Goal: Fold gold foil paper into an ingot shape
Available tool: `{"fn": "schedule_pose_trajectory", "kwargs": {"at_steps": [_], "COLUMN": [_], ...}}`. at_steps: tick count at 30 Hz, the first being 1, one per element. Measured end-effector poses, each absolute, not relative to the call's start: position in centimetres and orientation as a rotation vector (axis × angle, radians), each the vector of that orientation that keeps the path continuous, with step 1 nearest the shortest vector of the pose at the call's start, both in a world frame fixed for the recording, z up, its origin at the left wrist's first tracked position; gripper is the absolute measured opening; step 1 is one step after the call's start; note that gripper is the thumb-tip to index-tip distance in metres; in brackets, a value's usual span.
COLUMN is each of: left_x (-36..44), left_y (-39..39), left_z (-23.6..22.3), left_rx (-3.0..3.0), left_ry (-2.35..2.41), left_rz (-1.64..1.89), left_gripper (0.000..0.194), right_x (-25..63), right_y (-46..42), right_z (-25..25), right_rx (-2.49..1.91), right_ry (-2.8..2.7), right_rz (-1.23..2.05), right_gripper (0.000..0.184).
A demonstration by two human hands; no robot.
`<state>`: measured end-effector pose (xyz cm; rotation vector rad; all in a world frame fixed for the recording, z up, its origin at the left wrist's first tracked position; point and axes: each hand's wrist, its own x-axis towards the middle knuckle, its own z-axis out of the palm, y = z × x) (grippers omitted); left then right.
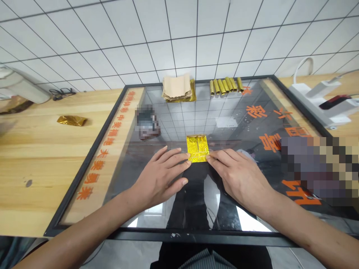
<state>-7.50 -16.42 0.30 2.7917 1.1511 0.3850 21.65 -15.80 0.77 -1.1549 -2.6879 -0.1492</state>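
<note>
A small gold foil paper [198,148], folded with a seam down its middle, lies on the glass-topped board [224,123]. My left hand [162,173] rests flat on the glass with its fingers stretched out, the tips touching the paper's lower left corner. My right hand [238,175] lies flat too, fingertips pressing the paper's lower right edge. Neither hand lifts the paper off the glass.
A stack of tan and gold sheets [178,88] and a row of several rolled gold pieces [226,85] lie at the board's far edge. A crumpled gold scrap [71,120] sits on the wooden table [33,157]. A white power strip [322,101] lies at right.
</note>
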Motion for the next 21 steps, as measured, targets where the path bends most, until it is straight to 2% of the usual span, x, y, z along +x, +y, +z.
{"fn": "schedule_pose_trajectory", "kwargs": {"at_steps": [9,15,21], "left_x": [-6.7,-5.2,-4.9], "left_y": [-16.7,-18.1,-16.7], "left_z": [0.1,0.7,1.6], "left_rx": [2.855,2.81,2.671], "left_ry": [1.068,1.202,1.282], "left_rz": [0.439,0.42,0.708], "left_gripper": [0.041,0.037,0.036], "right_x": [21.8,22.8,22.7], "right_y": [-15.3,-14.5,-14.8], "right_z": [0.6,0.7,1.3], "right_rx": [-1.142,-1.171,-1.224], "right_ry": [-2.558,-2.37,-2.227], "right_rz": [-0.021,0.16,0.194], "right_gripper": [0.037,0.047,0.037]}}
